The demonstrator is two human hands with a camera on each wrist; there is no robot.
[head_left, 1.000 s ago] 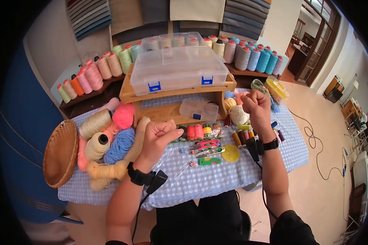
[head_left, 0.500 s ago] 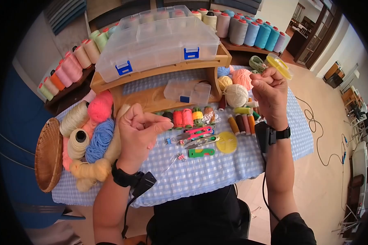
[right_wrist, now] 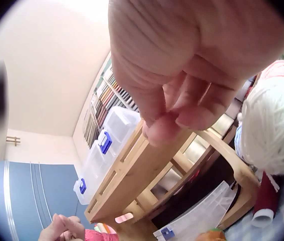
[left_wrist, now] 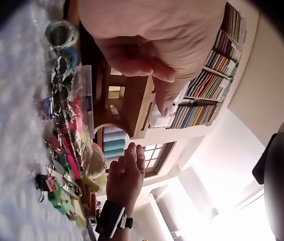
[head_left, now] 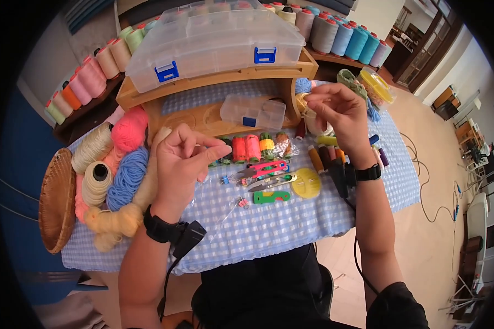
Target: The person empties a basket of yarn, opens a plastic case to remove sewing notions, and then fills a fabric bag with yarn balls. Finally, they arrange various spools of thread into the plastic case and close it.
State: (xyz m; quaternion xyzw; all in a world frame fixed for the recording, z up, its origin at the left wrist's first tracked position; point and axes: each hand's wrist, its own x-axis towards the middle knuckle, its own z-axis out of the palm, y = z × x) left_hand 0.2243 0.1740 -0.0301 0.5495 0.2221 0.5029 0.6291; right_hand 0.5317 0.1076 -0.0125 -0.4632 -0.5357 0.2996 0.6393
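Both hands are raised over the checked cloth (head_left: 269, 230), apart from each other. My left hand (head_left: 175, 164) has its thumb and forefinger brought together, beside red thread spools (head_left: 239, 149); no object shows between the fingertips. Held higher, my right hand (head_left: 343, 118) has bent fingers close to the thumb, in front of the white yarn ball (head_left: 317, 125). In the right wrist view the right hand's fingertips (right_wrist: 174, 128) meet, and nothing is visible in them. Pink snips (head_left: 263, 169), metal snips (head_left: 273, 182) and a green tool (head_left: 271, 197) lie between the hands.
A wooden stand (head_left: 203, 82) carries a large clear case (head_left: 214, 49); a small clear box (head_left: 252, 114) lies under it. Yarn skeins (head_left: 127, 178) and a wicker basket (head_left: 57, 200) are at left. A yellow-lidded tub (head_left: 377, 88) stands at back right.
The head view has tilted down and closer to the table. Both hands have loosened from tighter curls into thumb-and-finger poses, and they stand farther apart than a second ago.
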